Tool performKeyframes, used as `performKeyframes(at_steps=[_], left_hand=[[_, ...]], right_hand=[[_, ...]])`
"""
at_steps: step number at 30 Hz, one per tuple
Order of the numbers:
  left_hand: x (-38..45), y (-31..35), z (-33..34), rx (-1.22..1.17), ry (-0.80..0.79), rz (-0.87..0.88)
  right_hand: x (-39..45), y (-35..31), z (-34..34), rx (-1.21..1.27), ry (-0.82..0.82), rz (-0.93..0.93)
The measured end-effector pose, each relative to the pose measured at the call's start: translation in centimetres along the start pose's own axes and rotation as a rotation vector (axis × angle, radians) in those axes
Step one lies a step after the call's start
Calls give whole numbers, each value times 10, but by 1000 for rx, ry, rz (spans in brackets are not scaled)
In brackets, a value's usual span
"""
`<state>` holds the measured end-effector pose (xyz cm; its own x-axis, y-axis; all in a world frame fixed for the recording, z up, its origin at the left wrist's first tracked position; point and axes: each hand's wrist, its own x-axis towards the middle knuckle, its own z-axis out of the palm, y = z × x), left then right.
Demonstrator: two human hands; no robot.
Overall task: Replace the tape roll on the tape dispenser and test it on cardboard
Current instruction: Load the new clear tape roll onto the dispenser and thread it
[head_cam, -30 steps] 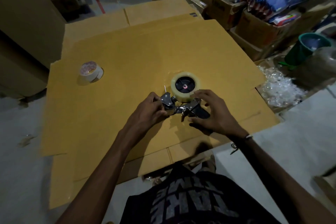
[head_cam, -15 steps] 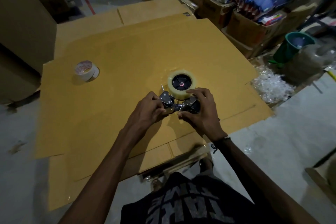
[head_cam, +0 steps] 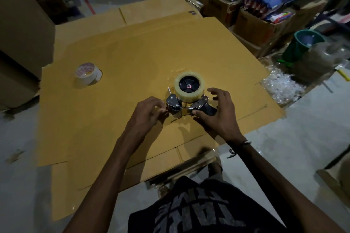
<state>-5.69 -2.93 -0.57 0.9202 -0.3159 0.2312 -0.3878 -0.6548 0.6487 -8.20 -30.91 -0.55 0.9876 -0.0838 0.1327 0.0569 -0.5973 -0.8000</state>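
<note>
A tape dispenser (head_cam: 186,107) lies flat on a large sheet of brown cardboard (head_cam: 132,58), with a clear tape roll (head_cam: 189,85) seated on its black hub. My left hand (head_cam: 146,114) pinches at the metal roller end on the dispenser's left side; whether tape is between the fingertips is too small to tell. My right hand (head_cam: 217,114) rests on the dispenser's dark handle, thumb pressed against the metal plate, other fingers spread above it. A second, nearly used white tape roll (head_cam: 87,73) lies on the cardboard to the far left.
Open cardboard boxes (head_cam: 251,19) filled with packets stand at the back right. A green bucket (head_cam: 301,45) and crumpled clear plastic (head_cam: 282,85) sit right of the cardboard. Tall brown cartons (head_cam: 20,30) rise on the left. Grey floor surrounds the sheet.
My right hand has slid off the top of the dispenser toward its handle, with the fingers now spread. My left hand stays at the roller end. The camera view shifted slightly.
</note>
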Motion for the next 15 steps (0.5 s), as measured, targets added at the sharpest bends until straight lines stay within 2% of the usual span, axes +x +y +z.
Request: performKeyframes(at_steps=[4,10,15], left_hand=[[-2,11,1,-74,116,-154],[3,35,21,-83,97,-309],[9,44,38,-74,129,-328]], right_hand=[[7,9,-15,12,-20,59],[14,9,-14,59,-91,93],[19,15,-17,97,-123,118]])
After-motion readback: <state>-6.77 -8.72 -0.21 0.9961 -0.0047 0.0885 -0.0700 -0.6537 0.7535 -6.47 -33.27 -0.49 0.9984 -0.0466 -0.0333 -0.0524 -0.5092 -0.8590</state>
